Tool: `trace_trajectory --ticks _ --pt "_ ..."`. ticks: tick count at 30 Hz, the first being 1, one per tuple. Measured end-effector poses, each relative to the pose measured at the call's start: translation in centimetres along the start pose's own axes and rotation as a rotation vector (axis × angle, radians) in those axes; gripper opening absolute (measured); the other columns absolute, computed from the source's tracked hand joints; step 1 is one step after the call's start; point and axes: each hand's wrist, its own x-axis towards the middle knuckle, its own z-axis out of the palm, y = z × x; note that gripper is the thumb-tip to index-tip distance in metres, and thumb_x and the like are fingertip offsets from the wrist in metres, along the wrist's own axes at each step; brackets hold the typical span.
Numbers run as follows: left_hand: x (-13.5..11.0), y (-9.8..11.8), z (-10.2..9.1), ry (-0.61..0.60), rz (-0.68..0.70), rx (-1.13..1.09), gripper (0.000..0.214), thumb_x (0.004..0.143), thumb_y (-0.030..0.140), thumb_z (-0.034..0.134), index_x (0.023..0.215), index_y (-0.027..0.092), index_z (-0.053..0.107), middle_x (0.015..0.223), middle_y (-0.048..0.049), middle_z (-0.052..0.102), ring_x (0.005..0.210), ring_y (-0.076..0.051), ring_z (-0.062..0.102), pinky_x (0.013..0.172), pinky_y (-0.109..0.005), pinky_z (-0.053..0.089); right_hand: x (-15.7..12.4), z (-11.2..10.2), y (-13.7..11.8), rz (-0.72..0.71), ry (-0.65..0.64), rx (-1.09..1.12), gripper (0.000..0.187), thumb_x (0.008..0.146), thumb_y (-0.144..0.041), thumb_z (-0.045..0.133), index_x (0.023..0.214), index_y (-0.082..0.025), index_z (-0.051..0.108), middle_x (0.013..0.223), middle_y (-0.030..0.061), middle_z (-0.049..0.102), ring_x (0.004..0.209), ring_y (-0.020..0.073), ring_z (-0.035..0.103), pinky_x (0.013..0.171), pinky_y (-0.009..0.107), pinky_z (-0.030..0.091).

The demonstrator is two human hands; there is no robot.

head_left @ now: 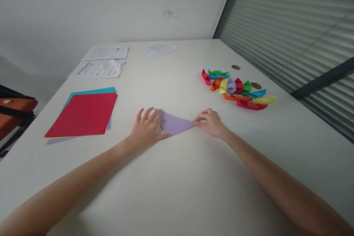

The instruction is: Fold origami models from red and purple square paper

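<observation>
A piece of purple paper (177,123), folded to a tapering triangle, lies on the white table between my hands. My left hand (148,125) rests over its wide left end with the fingers spread, the thumb along the near edge. At the narrow right tip, my right hand (210,121) pinches the paper between thumb and fingertips. Part of the left end is hidden under my left fingers.
To the left lies a stack of coloured paper (83,114), red on top. Several small folded paper shapes (231,85) in mixed colours sit at the right, near two round holes. Printed sheets (99,68) lie toward the back left; another printed sheet (159,49) is near the wall.
</observation>
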Motion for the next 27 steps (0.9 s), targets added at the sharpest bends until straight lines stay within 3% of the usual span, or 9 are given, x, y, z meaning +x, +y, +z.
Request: trace_trajectory --ticks 10,17,27 --pt "0.6 -0.3 -0.5 -0.021 0.021 -0.018 0.060 0.075 0.068 0.062 0.112 0.021 0.065 0.132 -0.0139 0.059 0.122 -0.038 0.052 0.111 -0.065 0.022 0.5 0.2 0.6 -0.099 -0.041 -0.093 0.019 0.083 -0.041 0.067 0.079 -0.025 0.075 0.105 0.0101 0.052 0.104 0.0284 0.050 0.094 0.047 0.043" --pt "1.1 0.7 -0.1 -0.013 -0.027 0.089 0.055 0.083 0.066 0.054 0.101 0.017 0.070 0.126 -0.0154 0.064 0.112 -0.036 0.060 0.110 -0.062 0.027 0.4 0.1 0.2 -0.129 -0.030 -0.158 0.019 0.084 -0.041 0.065 0.080 -0.025 0.075 0.104 0.0099 0.054 0.101 0.0277 0.051 0.091 0.045 0.043" --pt "0.8 1.1 -0.2 -0.011 -0.066 0.101 0.062 0.081 0.067 0.056 0.117 0.018 0.063 0.129 -0.0140 0.062 0.116 -0.037 0.057 0.108 -0.061 0.027 0.2 0.1 0.2 -0.146 -0.006 -0.169 0.022 0.085 -0.042 0.064 0.078 -0.024 0.074 0.105 0.0098 0.055 0.102 0.0301 0.050 0.089 0.047 0.042"
